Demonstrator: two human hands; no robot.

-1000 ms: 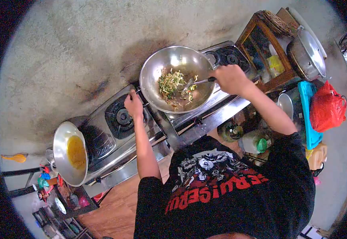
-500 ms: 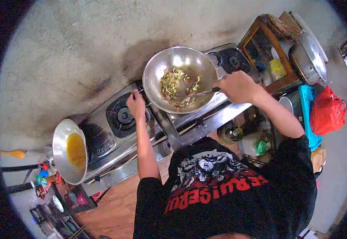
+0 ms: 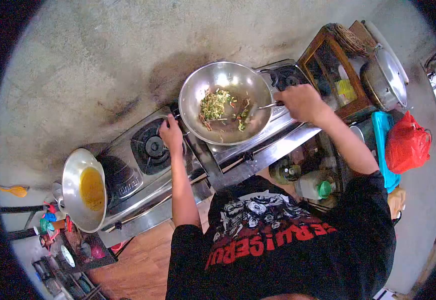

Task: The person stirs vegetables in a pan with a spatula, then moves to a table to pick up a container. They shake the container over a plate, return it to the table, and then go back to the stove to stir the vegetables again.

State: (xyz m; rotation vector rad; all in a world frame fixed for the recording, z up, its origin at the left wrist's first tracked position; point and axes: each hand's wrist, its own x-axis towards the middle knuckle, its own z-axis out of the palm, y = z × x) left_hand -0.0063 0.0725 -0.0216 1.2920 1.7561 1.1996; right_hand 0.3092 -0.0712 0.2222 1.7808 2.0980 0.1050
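Note:
A wide metal wok (image 3: 252,86) sits over the right-hand part of the stove. Chopped green and pale food (image 3: 217,104) is heaped left of centre in it, with a smaller clump toward the right. At the wok's left rim, my left hand (image 3: 171,134) is closed around its handle, which the fingers mostly hide. My right hand (image 3: 300,104) grips a metal spatula (image 3: 268,106) from the right side. The spatula's blade end is inside the wok near the smaller clump and is hard to make out.
A second wok (image 3: 73,192) with yellow oil stands at the stove's left end. The steel gas stove (image 3: 138,165) shows a bare burner. A wooden cabinet (image 3: 345,105), a large pot (image 3: 370,87) and a red plastic bag (image 3: 408,142) stand to the right.
My right hand has shifted slightly, and the spatula has drawn toward the wok's right side. Some food now lies clumped there. My left hand keeps its hold on the handle.

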